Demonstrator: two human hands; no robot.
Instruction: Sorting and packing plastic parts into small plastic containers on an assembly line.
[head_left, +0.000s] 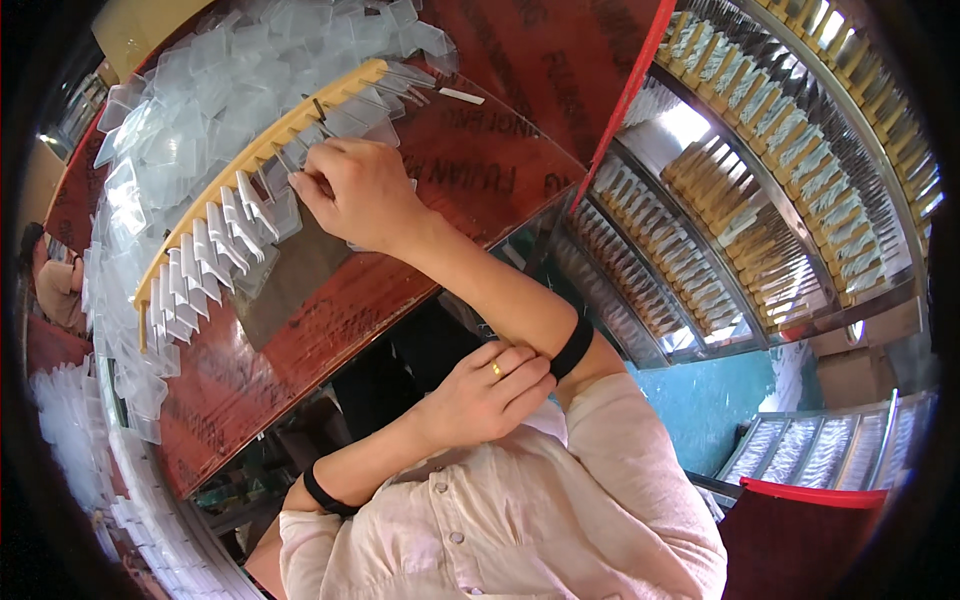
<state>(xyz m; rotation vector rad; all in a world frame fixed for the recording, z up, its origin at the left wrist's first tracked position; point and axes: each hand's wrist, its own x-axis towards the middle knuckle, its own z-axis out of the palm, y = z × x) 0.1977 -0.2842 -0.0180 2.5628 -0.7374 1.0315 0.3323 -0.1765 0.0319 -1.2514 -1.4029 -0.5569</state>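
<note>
A long yellow wooden strip (pixel 270 150) runs along the table, with thin dark metal prongs along its edge. White folded pieces (pixel 205 255), fabric or plastic, hang in a row from its near half; their exact kind I cannot tell. My right hand (pixel 365 195) is closed in a pinch beside the strip's middle, where the prongs are bare. What its fingertips hold is hidden. My left hand (pixel 485 395), with a gold ring, lies across my right arm near the elbow. Its curled fingers rest against the arm beside a black band (pixel 572 348).
A large heap of clear plastic sleeves (pixel 230 80) lies behind the strip on the red table (pixel 460 140). At the right stand metal racks (pixel 740 180) filled with similar loaded strips. Another person (pixel 60 285) sits at far left. More white pieces (pixel 150 510) line the lower left.
</note>
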